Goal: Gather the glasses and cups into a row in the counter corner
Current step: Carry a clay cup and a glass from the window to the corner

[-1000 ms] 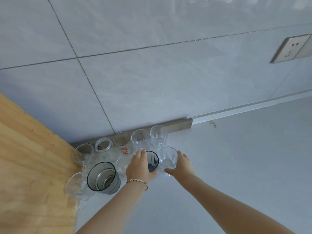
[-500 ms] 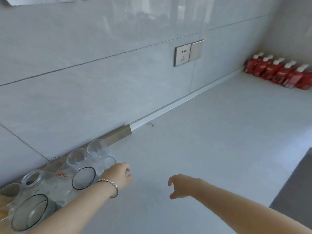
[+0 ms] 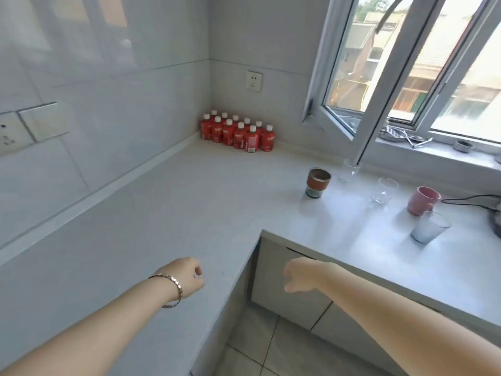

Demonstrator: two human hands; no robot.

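Several cups stand on the counter under the window: a brown-banded cup [image 3: 318, 186], a clear glass [image 3: 349, 170] by the window frame, another clear glass [image 3: 384, 190], a pink mug [image 3: 422, 204] and a frosted tumbler [image 3: 428, 227]. My left hand [image 3: 189, 275], with a bracelet on its wrist, hovers over the near counter, fingers loosely curled and holding nothing. My right hand [image 3: 301, 275] hangs over the gap by the counter's inner corner, also loosely curled with nothing in it. Both hands are well short of the cups. The gathered glasses are out of view.
A pack of red bottles [image 3: 237, 132] fills the far wall corner. An open window sash [image 3: 363, 126] leans in over the counter near the clear glass. Metal items lie on the sill [image 3: 406, 137]. A black cable [image 3: 471, 199] runs at the right. Tiled floor [image 3: 257, 346] lies below.
The view has swung right, away from the gathered glasses toward the window counter. Both hands let go of the glasses and now hang free of them.
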